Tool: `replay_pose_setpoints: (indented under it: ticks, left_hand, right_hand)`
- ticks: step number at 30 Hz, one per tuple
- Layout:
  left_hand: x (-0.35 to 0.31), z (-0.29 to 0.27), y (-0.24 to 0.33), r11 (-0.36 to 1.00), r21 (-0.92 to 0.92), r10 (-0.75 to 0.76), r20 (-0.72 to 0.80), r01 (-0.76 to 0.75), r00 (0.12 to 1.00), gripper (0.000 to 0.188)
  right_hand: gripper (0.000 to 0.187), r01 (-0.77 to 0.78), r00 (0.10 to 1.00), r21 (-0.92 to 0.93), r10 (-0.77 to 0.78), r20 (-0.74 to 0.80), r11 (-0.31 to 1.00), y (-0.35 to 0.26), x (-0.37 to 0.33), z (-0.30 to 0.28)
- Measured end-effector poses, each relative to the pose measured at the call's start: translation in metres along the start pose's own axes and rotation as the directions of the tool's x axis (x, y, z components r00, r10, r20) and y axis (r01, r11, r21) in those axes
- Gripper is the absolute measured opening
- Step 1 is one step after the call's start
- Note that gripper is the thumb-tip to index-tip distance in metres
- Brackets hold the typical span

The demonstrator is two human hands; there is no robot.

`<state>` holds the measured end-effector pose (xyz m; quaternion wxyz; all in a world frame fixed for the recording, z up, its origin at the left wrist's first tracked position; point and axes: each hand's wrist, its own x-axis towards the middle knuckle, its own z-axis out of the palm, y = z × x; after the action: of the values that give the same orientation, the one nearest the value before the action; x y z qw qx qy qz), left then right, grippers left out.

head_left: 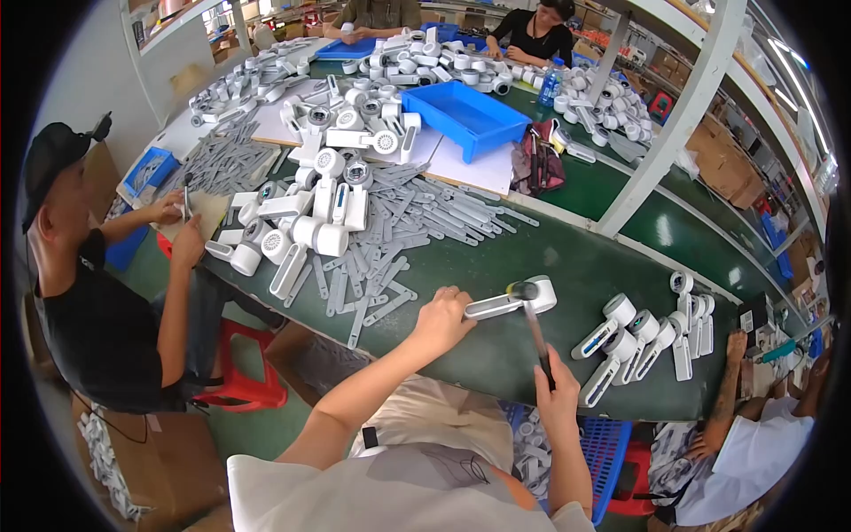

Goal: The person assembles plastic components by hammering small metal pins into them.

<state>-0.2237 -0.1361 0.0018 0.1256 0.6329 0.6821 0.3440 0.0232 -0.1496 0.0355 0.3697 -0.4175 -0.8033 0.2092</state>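
My left hand (446, 317) is closed on the handle end of a white handheld device (492, 307), which has a slim flat handle and a round drum-shaped head. It lies across the green tabletop, head to the right. In my right hand (557, 390) is a hammer (537, 335), gripped by its dark lower handle. The hammer's head is over the device, where handle meets round head; whether they touch I cannot tell. To the right stands a group of similar white devices (620, 341). Loose grey flat strips (377, 293) spread left of my left hand.
White devices (306, 213) lie piled on the table (496, 257), with a blue tray (461, 120) behind. A shelf post (665, 133) rises at the right. A person (106, 293) works at left, another (753, 452) at right, and two more sit across. A blue basket (605, 461) stands below the edge.
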Motion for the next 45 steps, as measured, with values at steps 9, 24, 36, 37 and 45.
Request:
replay_pose_setpoints:
  ticks: [9, 24, 36, 37, 45]
  left_hand:
    - [0.003, 0.012, 0.004, 0.963, 0.029, 0.271, -0.114, -0.269, 0.956, 0.044]
    - [0.041, -0.230, -0.189, 0.790, 0.447, 0.090, -0.761, 0.419, 0.642, 0.031]
    - [0.065, -0.222, -0.215, 0.858, 0.511, 0.229, -0.295, -0.049, 0.928, 0.037]
    - [0.055, -0.207, -0.185, 0.935, 0.306, 0.230, -0.144, -0.178, 0.962, 0.029]
    - [-0.047, -0.163, -0.107, 0.934, 0.057, 0.280, 0.494, -0.352, 0.823, 0.029]
  right_hand:
    - [0.036, -0.253, 0.968, 0.136, 0.252, 0.023, 0.958, 0.008, -0.004, 0.003]
    - [0.040, -0.438, 0.862, 0.622, 0.500, 0.084, 0.649, 0.035, -0.019, 0.027]
    - [0.036, -0.438, 0.861, 0.644, 0.498, 0.102, 0.627, 0.027, -0.017, 0.027]
    - [0.037, -0.435, 0.862, 0.638, 0.498, 0.091, 0.636, 0.024, -0.015, 0.026]
    - [0.038, -0.437, 0.874, 0.608, 0.473, 0.112, 0.663, 0.026, -0.015, 0.024]
